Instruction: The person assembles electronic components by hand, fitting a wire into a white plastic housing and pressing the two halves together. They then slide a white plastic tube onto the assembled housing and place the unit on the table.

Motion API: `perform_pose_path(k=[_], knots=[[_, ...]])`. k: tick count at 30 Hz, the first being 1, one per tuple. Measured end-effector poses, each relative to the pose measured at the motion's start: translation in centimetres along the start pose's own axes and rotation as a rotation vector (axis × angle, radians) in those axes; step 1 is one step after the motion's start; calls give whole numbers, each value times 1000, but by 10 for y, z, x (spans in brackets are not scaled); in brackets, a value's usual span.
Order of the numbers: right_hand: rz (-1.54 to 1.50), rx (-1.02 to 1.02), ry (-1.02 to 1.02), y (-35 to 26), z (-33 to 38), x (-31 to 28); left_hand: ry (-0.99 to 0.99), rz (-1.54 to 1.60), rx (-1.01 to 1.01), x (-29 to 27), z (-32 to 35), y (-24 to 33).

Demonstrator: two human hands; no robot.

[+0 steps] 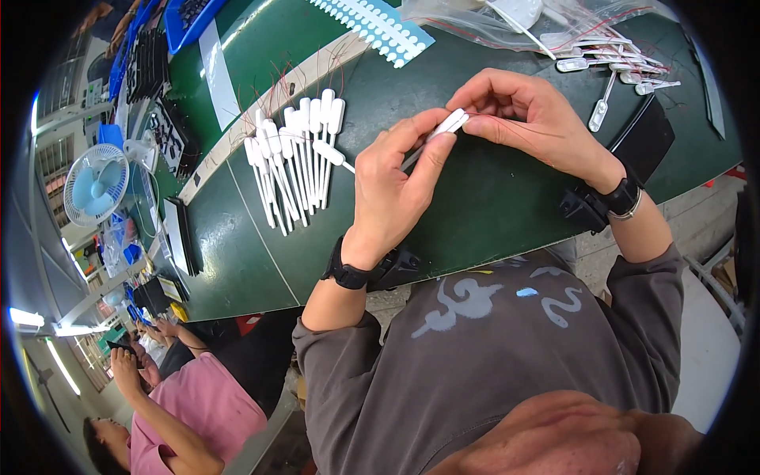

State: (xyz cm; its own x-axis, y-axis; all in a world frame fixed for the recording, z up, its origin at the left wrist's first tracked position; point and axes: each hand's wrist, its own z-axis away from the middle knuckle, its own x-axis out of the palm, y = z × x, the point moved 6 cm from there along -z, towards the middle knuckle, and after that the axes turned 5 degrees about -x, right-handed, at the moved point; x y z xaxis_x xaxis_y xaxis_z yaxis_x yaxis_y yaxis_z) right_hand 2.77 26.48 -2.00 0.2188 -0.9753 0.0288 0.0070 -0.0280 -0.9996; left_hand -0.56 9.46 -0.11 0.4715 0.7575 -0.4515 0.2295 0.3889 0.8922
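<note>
My left hand is closed round a white paddle-headed plastic piece, its thumb and fingertips pinching just below the head. Close against the head's end, my right hand has its fingertips pinched together on a thin red wire; the exact grip is partly hidden by the fingers. Left of my left hand lies a bunch of similar white paddle-shaped sticks with fine red wires at their heads. More such pieces lie in a loose heap beyond my right hand, one apart from the others.
A clear plastic bag and a blue sheet of white round stickers lie at the far side of the green table. A black flat case is at the right. A fan and a person in pink are at left.
</note>
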Motion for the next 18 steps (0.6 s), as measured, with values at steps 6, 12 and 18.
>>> perform_pose_path(k=[6, 12, 18], knots=[[-17, -69, 45, -5, 0, 2, 63, -27, 87, -3, -1, 5], [-46, -10, 74, -7, 2, -1, 68, -56, 104, -4, -1, 7], [-85, -25, 99, -6, 3, -2, 41, 43, 82, -1, -1, 2]])
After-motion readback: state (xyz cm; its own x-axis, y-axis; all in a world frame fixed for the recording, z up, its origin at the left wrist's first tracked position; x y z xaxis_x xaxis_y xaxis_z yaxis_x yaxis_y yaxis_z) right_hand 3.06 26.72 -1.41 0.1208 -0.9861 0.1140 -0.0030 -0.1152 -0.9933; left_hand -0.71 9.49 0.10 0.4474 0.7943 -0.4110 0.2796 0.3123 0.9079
